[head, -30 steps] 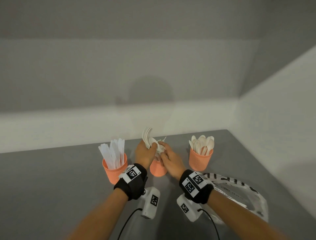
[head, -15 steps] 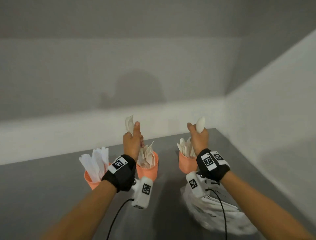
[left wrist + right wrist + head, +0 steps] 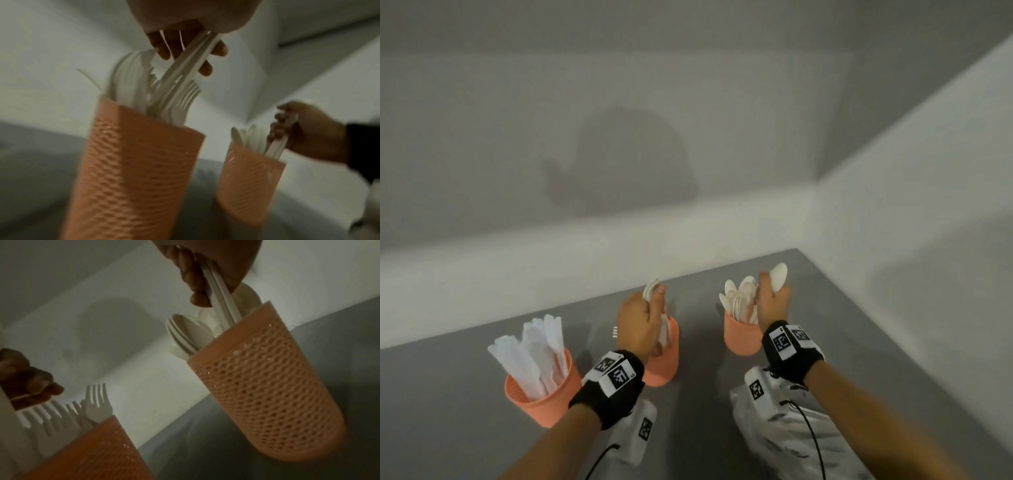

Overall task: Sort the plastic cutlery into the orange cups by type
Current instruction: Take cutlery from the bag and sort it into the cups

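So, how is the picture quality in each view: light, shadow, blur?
Head view: dim, even light, a soft shadow of the person on the back wall, edges slightly smeared. Left wrist view: strong motion blur on the fork cup. Right wrist view: dark and grainy, but the spoon cup mesh stays readable.

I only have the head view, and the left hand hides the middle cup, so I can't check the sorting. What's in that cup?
Observer: Forks; the left wrist view shows tines above the middle cup's rim.
Operator: And what does the left hand grip?
Observer: A bundle of white handles, angled down into that cup.
Operator: Are the right hand's spoons in a cup?
Observer: The spoon handles' lower ends are inside the right cup's rim, per the right wrist view.
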{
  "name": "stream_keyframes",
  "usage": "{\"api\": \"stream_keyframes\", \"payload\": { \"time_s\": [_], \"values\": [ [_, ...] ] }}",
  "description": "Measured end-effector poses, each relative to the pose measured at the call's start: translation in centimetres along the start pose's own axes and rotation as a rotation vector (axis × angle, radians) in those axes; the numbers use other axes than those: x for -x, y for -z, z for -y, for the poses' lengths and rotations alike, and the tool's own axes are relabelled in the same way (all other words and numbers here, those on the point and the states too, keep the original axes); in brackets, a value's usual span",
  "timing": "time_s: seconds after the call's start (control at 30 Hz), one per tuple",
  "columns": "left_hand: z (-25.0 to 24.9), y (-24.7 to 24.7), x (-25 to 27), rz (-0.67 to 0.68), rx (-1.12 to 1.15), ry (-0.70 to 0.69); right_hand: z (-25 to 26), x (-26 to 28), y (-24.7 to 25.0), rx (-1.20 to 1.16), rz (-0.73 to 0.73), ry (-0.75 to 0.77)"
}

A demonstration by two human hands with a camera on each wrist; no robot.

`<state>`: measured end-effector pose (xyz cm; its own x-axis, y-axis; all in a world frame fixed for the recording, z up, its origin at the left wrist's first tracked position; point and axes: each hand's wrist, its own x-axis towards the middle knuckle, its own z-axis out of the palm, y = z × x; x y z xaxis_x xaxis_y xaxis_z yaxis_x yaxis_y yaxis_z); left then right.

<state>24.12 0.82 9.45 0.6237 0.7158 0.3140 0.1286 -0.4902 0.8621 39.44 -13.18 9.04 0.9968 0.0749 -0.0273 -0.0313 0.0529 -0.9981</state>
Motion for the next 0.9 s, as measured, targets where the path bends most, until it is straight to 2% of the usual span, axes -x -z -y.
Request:
{"api": "stream_keyframes", "payload": {
  "time_s": [0.07,0.2,0.27,0.4,0.53,0.67,0.73,0.83,0.9],
  "values": [
    [1.0,0.3,0.3,0.059,-0.215,-0.109,-0.8,0.0,0.2,0.024,0.032,0.007],
    [2.5,0.3,1.0,0.069,-0.364,-0.052,-1.9,0.3,0.9,0.121,0.051,0.096],
    [2.5,0.0,1.0,0.081,-0.368,-0.034,-1.8,0.3,1.2,0.172,0.062,0.168],
    [2.7,0.1,0.5,0.084,-0.352,-0.068,-1.9,0.2,0.6,0.384,0.176,0.386],
    [2.6,0.2,0.4,0.063,-0.270,-0.087,-1.6,0.4,0.4,0.628,0.282,0.488],
    [2.1,0.6,0.5,0.121,-0.355,-0.160,-1.7,0.7,-0.2,0.928,0.362,0.598],
    [2.1,0.9,0.4,0.148,-0.450,-0.224,-1.8,0.6,-0.4,1.044,0.403,0.634],
    [2.2,1.0,0.6,0.227,-0.617,-0.305,-1.9,0.5,-0.3,1.236,0.460,0.599],
    [2.0,0.8,0.7,0.314,-0.671,-0.253,-1.9,0.4,-0.1,1.275,0.477,0.540]
  ]
}}
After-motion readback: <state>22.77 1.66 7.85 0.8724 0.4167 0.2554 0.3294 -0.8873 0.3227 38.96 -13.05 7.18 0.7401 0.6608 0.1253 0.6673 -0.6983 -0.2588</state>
